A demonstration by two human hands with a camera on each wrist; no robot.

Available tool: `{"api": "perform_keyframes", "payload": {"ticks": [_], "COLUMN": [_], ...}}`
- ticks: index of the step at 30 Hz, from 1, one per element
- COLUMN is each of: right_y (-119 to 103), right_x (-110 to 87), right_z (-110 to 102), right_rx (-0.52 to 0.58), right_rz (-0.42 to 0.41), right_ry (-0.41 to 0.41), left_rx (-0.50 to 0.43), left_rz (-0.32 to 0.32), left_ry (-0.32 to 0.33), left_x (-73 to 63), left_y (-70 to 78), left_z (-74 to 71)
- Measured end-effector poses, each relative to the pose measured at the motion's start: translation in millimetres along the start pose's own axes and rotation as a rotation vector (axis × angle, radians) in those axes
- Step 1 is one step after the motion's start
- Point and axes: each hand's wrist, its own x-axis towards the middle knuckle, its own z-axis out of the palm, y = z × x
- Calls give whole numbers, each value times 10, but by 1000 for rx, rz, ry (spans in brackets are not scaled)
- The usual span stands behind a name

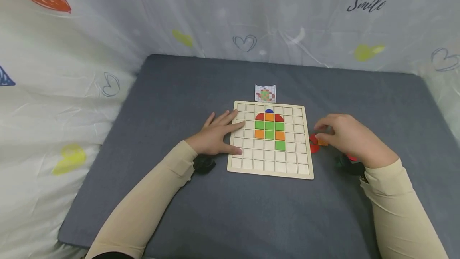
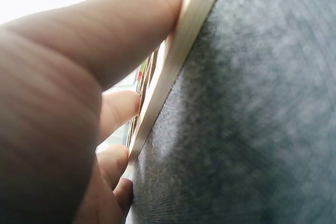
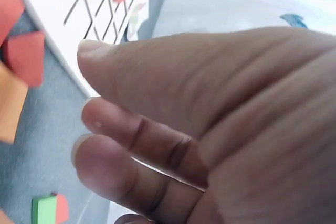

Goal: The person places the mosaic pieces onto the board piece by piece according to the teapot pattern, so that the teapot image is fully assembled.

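A wooden grid board (image 1: 251,165) lies on the table, with coloured tiles set in some of its cells: green squares (image 1: 280,146), orange squares (image 1: 259,134), two red rounded pieces (image 1: 260,117) and a blue half-round (image 1: 269,111). My left hand (image 1: 212,137) rests spread on the board's left edge, thumb and fingertips touching it. Beside the board's right edge, my right hand (image 1: 346,137) hovers over loose red pieces (image 1: 314,148) and an orange piece (image 1: 322,142). In the right wrist view its thumb and fingers stand apart, with nothing visible between them.
A small printed card (image 1: 265,94) with a coloured grid pattern lies against the board's far edge. Near the right hand is a green piece (image 3: 44,210) beside a red one. A grey cloth (image 1: 201,87) covers the table; a patterned curtain (image 1: 223,15) hangs behind.
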Motion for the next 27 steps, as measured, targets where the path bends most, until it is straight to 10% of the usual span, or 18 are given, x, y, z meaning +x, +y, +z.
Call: {"api": "perform_keyframes", "payload": {"ticks": [27], "right_y": [258], "right_x": [-47], "right_z": [170], "right_rx": [-53], "right_rz": [-37], "right_ry": [-12], "left_rx": [0], "left_rz": [5], "left_ry": [-11], "left_x": [-37], "left_y": [33], "left_z": [-39]}}
